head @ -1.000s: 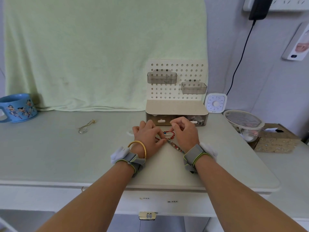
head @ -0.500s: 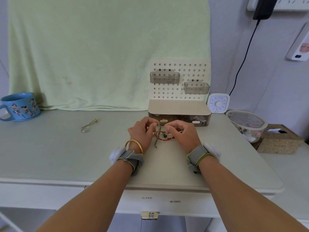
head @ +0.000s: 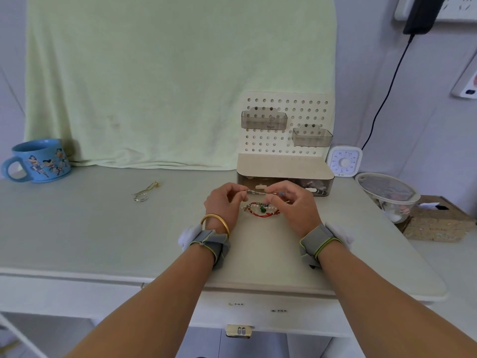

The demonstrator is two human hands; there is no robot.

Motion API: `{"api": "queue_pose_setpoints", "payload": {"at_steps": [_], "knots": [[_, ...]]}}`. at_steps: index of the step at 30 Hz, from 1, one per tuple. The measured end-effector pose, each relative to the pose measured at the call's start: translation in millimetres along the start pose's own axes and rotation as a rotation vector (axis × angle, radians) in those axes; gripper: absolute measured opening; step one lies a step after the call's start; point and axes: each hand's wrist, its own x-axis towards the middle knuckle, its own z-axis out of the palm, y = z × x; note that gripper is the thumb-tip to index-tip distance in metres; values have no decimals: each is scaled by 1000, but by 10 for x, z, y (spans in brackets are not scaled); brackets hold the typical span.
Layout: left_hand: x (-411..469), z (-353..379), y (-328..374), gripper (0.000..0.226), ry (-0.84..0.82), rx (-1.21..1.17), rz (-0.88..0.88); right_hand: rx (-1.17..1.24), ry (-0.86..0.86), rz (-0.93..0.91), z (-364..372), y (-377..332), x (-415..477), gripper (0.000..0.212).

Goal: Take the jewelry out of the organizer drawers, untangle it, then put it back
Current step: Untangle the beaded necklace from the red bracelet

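A thin beaded bracelet (head: 260,192) is stretched level just above the table, in front of the organizer. My left hand (head: 224,205) pinches its left end and my right hand (head: 296,205) pinches its right end. Below it, between my hands, a small tangle of jewelry (head: 260,209) lies on the table: a red cord, a pearl strand and a green bead. The beige organizer (head: 284,169) with smoky drawers (head: 320,187) stands right behind my hands; more jewelry shows in the right drawer. A gold-and-silver chain (head: 144,193) lies apart on the left.
A blue cartoon mug (head: 38,161) stands at the far left against the pale green towel (head: 167,81). A white timer (head: 344,162), a covered glass bowl (head: 387,195) and a cork-patterned tissue box (head: 438,223) crowd the right. The pegboard (head: 284,125) holds two small bins.
My hands lifted off the tangle and drew one beaded bracelet out of it, pulling it straight between them. The red cord and pearls stayed on the table.
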Motion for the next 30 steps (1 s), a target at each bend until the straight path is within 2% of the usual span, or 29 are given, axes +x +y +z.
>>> {"api": "queue_pose_setpoints", "payload": {"at_steps": [6, 10, 13, 16, 19, 25, 30], "knots": [[13, -19, 3, 11, -27, 29, -65, 150, 48, 36, 106, -90, -6, 12], [13, -153, -51, 23, -29, 55, -51, 145, 170, 30, 304, -156, 113, 8], [76, -389, -98, 17, -1, 37, -46, 137, 206, 57, 529, -203, 281, 6], [178, -700, -161, 9, 51, -31, -85, 234, 168, 133, 821, -275, 421, 6], [273, -1007, -273, 12, 109, -46, -126, 287, 115, 209, 1124, -367, 532, 4], [362, -1431, -530, 11, 185, 86, -238, 343, -32, 360, 1675, -422, 728, 9], [360, -1542, -682, 10, 203, 246, -297, 126, 5, 370, 2024, -325, 808, 5]]}}
